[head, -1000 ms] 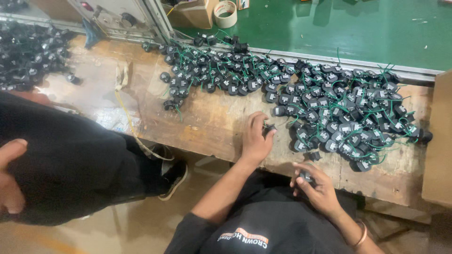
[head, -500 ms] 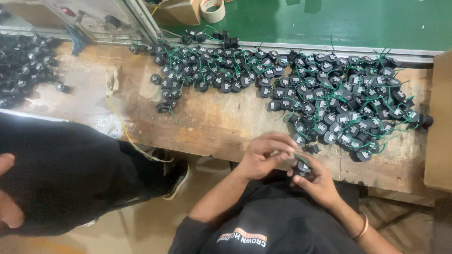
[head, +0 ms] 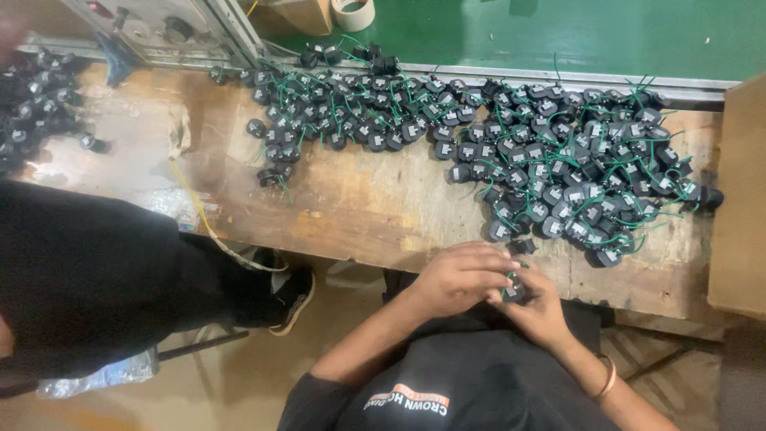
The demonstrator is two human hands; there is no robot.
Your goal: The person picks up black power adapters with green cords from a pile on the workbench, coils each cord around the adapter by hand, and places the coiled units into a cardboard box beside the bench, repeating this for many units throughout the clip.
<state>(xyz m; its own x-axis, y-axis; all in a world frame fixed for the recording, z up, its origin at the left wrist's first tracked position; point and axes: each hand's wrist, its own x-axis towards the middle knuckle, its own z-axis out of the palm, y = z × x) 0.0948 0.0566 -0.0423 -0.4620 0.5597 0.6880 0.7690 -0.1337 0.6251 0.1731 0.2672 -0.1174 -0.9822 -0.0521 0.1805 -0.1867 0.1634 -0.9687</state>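
My left hand (head: 459,279) and my right hand (head: 544,310) meet at the near edge of the wooden bench (head: 359,207), just in front of my black shirt. Both are closed around one small round black component (head: 513,288) with a short green wire. My left fingers cover its top and my right hand cups it from below, so most of it is hidden. A large heap of the same black components with green wires (head: 558,172) lies on the bench just beyond my hands and stretches left toward the far edge.
A person in black clothing (head: 88,279) stands at the left, one dark shoe (head: 292,298) by the bench. A second pile of black parts (head: 36,112) lies far left. A tape roll (head: 352,13) rests on the green surface (head: 558,32). A cardboard box (head: 738,199) is at the right.
My left hand left the pile on the bench and came back to join my right hand on the component. The view has shifted slightly.
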